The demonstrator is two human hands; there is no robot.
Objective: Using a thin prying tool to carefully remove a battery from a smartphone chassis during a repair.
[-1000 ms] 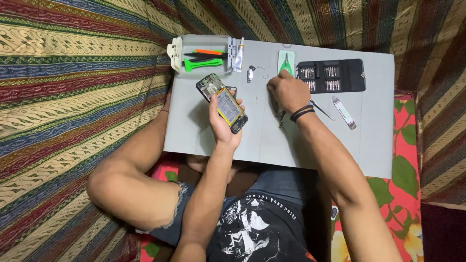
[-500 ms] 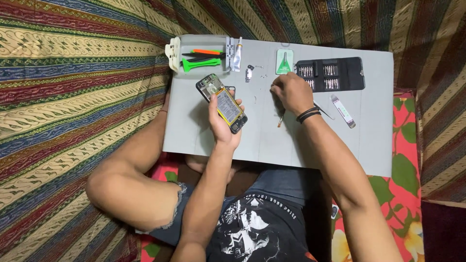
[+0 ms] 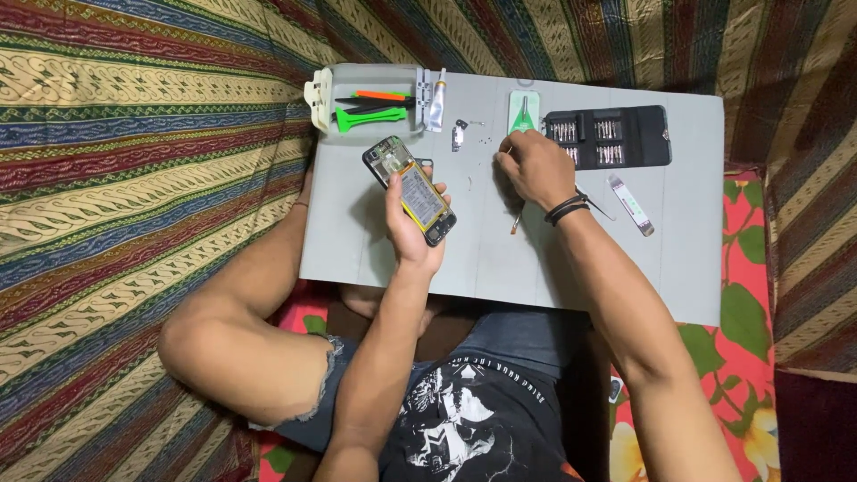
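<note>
Left hand: grips one opened phone, back cover off, above the near half of the grey mat.
Right hand: has slid from the green card toward the mat's middle, fingertips pinched on something too small to tell; a thin tool sticks out below the palm.
Change: the picking looks to go on among the small loose parts.
Far edge of mat: one tray, one bit case, one tube.

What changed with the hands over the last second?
The right hand drew back slightly from the green card toward the small loose parts on the grey mat, a thin tool trailing below it. The left hand holds the opened phone as before. The bit case and tool tray stayed put.
</note>
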